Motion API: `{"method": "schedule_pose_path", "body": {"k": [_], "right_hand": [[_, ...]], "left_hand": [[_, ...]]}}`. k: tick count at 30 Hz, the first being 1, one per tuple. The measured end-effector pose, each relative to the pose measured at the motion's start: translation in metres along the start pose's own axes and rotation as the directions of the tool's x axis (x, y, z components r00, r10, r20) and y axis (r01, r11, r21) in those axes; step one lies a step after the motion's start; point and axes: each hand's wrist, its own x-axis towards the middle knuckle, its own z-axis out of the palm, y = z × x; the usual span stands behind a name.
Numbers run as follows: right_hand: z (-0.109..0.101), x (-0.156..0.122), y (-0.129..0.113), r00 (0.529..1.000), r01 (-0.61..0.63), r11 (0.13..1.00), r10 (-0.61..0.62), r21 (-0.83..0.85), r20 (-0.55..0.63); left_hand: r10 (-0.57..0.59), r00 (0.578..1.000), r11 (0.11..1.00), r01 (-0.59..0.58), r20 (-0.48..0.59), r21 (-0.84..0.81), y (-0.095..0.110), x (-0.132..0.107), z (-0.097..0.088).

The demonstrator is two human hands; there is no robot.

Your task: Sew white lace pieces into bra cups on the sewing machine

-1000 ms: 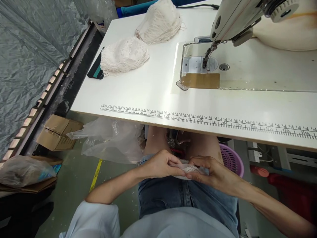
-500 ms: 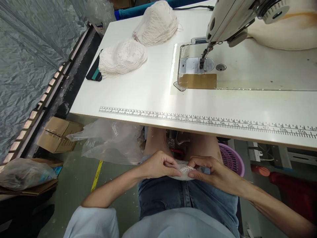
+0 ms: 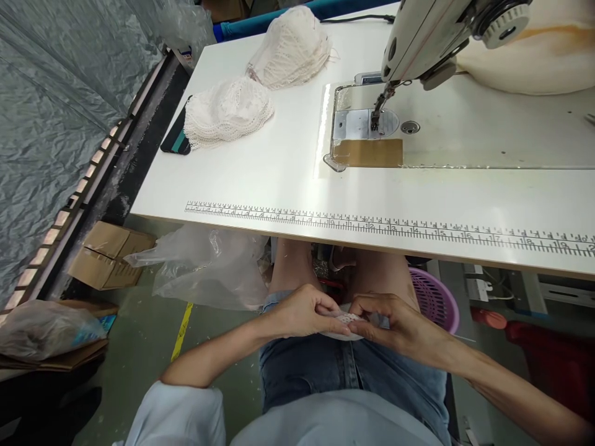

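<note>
Over my lap, below the table's front edge, both hands pinch a small piece of white lace fabric (image 3: 344, 318). My left hand (image 3: 307, 313) grips its left side between thumb and fingers. On the other side my right hand (image 3: 383, 319) is closed on it, the two thumbs almost meeting. Fingers cover much of the piece. Two bunches of similar white lace lie on the table: a nearer stack (image 3: 227, 113) over a dark item with a green stripe (image 3: 178, 141), and a taller pile (image 3: 290, 49) behind.
A sewing machine (image 3: 418, 43) stands at the back right of the white table (image 3: 260, 173), which has a printed ruler (image 3: 330, 221) along its front. Below are a clear plastic bag (image 3: 209, 266), a purple basket (image 3: 434, 300) and a cardboard box (image 3: 109, 254).
My hands have drawn slightly closer together, so less of the lace shows between them. The view has shifted a little; the table items stay put.
</note>
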Motion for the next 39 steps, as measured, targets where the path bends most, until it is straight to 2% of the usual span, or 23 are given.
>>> {"method": "schedule_pose_path", "body": {"k": [5,15,23,28,35,39], "right_hand": [[-0.001,-0.004,0.003,1.000,0.001,0.999,-0.002,-0.039,-0.011],[-0.001,-0.003,0.005,0.993,0.085,0.994,-0.090,-0.066,-0.073],[0.001,-0.004,0.007,0.997,0.061,0.997,-0.063,-0.045,-0.033],[0.003,-0.003,0.010,0.998,0.058,0.998,-0.057,0.033,-0.027],[0.002,-0.004,0.014,1.000,0.020,0.995,-0.019,0.102,-0.015],[0.001,-0.007,0.015,1.000,0.014,0.990,-0.011,0.139,-0.024]], "left_hand": [[-0.037,0.999,0.999,0.036,-0.028,-0.032,-0.001,0.003,0.002],[-0.063,0.996,0.991,0.055,-0.058,-0.123,-0.008,0.004,0.002],[-0.077,0.997,0.992,0.074,-0.026,-0.101,-0.008,0.008,0.003],[-0.081,0.997,0.991,0.079,-0.011,-0.108,-0.005,0.007,0.005],[-0.149,0.988,0.954,0.155,0.042,-0.258,-0.004,0.011,0.008],[-0.149,0.987,0.952,0.161,0.065,-0.260,-0.004,0.015,0.009]]}}
